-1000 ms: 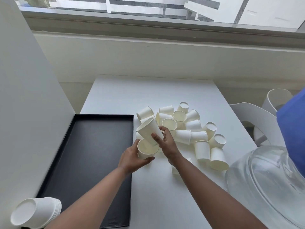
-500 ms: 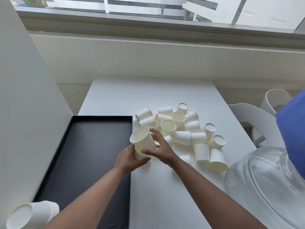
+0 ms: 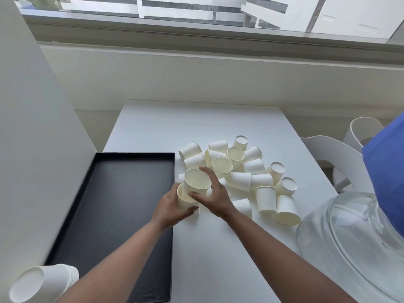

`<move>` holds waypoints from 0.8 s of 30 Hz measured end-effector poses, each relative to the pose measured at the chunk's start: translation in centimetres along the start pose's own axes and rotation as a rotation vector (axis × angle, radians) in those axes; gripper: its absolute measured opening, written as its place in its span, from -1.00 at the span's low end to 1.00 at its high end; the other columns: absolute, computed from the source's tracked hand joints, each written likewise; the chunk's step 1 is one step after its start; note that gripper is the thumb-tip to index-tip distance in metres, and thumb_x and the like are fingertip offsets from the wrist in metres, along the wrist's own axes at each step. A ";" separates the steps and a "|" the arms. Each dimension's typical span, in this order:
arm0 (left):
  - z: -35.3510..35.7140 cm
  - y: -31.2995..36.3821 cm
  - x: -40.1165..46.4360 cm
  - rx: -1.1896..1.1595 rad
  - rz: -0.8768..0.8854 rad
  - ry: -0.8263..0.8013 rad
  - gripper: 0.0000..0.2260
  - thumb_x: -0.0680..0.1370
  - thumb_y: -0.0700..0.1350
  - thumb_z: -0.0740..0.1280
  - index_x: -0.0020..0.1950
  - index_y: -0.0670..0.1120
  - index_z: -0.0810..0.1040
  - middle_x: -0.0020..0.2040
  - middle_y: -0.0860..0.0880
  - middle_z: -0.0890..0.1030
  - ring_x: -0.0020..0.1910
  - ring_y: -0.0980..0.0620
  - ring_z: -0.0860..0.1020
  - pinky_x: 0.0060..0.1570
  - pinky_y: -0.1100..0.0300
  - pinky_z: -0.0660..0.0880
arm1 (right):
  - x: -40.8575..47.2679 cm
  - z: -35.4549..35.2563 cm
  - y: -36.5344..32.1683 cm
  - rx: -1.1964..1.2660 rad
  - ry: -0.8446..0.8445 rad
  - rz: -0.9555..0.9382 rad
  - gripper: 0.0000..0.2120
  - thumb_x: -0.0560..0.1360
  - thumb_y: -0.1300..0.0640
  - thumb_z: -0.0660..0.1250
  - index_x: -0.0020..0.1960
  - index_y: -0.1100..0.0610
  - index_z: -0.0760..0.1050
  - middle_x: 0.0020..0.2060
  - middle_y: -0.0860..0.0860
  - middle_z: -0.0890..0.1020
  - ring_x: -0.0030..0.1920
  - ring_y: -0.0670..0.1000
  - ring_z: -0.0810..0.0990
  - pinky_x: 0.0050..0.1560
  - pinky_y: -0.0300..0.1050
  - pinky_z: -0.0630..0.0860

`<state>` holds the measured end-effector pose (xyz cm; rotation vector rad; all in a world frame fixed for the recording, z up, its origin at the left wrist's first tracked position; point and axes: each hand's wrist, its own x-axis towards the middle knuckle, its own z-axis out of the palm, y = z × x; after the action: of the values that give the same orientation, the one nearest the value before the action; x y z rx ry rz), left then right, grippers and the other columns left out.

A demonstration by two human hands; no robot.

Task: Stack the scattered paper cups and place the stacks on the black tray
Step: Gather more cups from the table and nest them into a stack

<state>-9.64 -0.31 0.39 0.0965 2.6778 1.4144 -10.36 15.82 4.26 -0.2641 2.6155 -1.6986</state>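
Several white paper cups [image 3: 251, 171] lie scattered in a heap on the white table [image 3: 218, 248], right of the black tray [image 3: 113, 206]. My left hand [image 3: 170, 206] grips one upright cup [image 3: 182, 200] at the tray's right edge. My right hand [image 3: 213, 194] holds a second cup [image 3: 195, 182], mouth up, with its base sunk into the cup held by my left hand. A finished stack of cups [image 3: 41, 283] lies on its side at the tray's near left corner.
A large clear glass bowl [image 3: 354, 243] sits at the table's right edge. White chairs [image 3: 334, 154] stand to the right, blue cloth [image 3: 387, 176] hangs in at the far right. A white wall panel [image 3: 32, 149] borders the tray on the left.
My right hand turned its cup from tilted to mouth-up and lowered it into the cup in my left hand. Both hands shifted slightly left toward the tray edge.
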 end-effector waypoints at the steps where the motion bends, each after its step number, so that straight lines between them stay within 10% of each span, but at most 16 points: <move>1: 0.0 0.0 0.0 -0.018 -0.001 0.004 -0.52 0.27 0.05 0.53 0.07 0.09 0.37 -0.06 0.07 0.60 -0.03 -0.03 0.58 -0.06 0.06 0.55 | -0.1 -0.1 0.1 -0.040 -0.007 -0.012 -0.32 0.34 0.08 0.51 0.37 0.05 0.28 0.21 -0.12 0.46 0.22 -0.05 0.46 0.06 -0.47 0.33; 15: 0.9 1.0 -0.3 -0.097 0.051 0.005 -0.50 0.17 0.20 0.41 0.08 0.22 0.42 -0.02 0.15 0.60 0.01 0.07 0.58 -0.01 0.15 0.53 | -1.9 -0.5 0.9 -0.167 -0.283 0.122 -0.31 0.51 -0.09 0.29 0.50 0.02 0.03 0.47 -0.03 0.19 0.46 -0.05 0.16 0.46 -0.04 0.15; 21: 0.5 0.1 0.0 -0.060 0.039 0.049 -0.53 0.28 -0.03 0.56 0.08 0.10 0.40 -0.06 0.14 0.54 -0.01 0.04 0.52 -0.08 0.23 0.40 | -2.1 -3.8 3.6 -0.357 0.398 0.509 -0.54 0.47 0.06 0.33 0.33 0.13 0.33 0.27 0.13 0.42 0.30 0.17 0.36 0.28 0.04 0.35; 24: 0.4 -0.1 0.1 -0.057 0.022 0.060 -0.52 0.29 -0.03 0.56 0.10 0.07 0.41 -0.04 0.11 0.55 -0.01 0.04 0.51 -0.07 0.22 0.40 | -2.7 -5.4 4.8 -0.440 0.407 0.905 -0.51 0.46 0.04 0.26 0.33 0.18 0.26 0.29 0.18 0.35 0.30 0.22 0.30 0.24 0.05 0.32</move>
<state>-9.64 -0.02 0.08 0.0801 2.6892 1.5219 -8.93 23.02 1.93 1.1859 2.6239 -0.9197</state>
